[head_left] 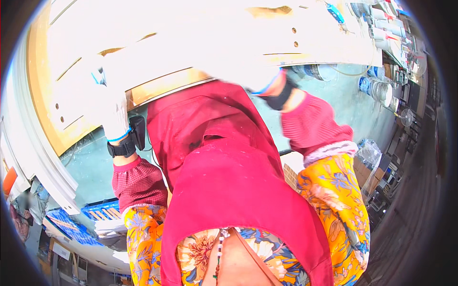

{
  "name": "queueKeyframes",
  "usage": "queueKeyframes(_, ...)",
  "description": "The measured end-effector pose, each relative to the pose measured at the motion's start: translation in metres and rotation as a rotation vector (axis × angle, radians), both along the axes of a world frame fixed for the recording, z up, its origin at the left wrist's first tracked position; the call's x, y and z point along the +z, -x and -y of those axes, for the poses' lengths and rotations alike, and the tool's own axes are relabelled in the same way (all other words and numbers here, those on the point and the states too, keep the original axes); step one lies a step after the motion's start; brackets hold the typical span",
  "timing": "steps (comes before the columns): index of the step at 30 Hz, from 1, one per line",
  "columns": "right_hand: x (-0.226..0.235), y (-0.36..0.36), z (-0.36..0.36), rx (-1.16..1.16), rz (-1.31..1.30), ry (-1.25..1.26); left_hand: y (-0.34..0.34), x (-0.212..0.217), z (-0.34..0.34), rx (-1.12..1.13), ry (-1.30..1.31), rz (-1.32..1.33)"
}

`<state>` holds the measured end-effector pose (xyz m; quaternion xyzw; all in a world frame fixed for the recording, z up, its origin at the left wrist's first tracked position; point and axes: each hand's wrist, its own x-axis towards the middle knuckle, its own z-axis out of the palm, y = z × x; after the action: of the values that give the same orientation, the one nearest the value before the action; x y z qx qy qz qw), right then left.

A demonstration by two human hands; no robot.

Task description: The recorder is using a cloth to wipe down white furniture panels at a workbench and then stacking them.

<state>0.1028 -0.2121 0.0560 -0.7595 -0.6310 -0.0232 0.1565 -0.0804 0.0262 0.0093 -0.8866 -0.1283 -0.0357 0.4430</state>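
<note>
My left hand (110, 106), in a white glove with a blue cuff edge, rests over the left part of the pale work surface (43, 95). A small blue and dark thing (98, 76) shows at its finger end, too washed out to name. Glare hides whether those fingers close on it. My right hand (245, 78), gloved the same way, is over the front edge of the wooden board (162, 86). Motion and strong light smear its fingers, so what they hold or touch cannot be told. Overexposed white covers most of the surface between the hands.
A blue tool (336, 14) lies at the far right of the surface. White and blue buckets (377, 88) stand on the floor at right, near a small fan (406, 117). Long white strips (43, 157) lean at left. Below them is a blue crate (71, 224).
</note>
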Motion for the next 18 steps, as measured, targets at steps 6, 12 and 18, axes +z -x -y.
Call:
queueKeyframes(6,0.024,-0.06,0.107,-0.384,-0.127,0.249,-0.003,-0.001,0.0,-0.056,0.021,0.069)
queueKeyframes(12,-0.009,-0.015,0.039,-0.122,-0.006,0.205,-0.01,-0.014,-0.004,0.007,0.425,0.35)
queueKeyframes(18,-0.002,-0.045,-0.006,-0.088,-0.812,-0.231,0.015,-0.062,-0.028,0.06,0.652,0.633)
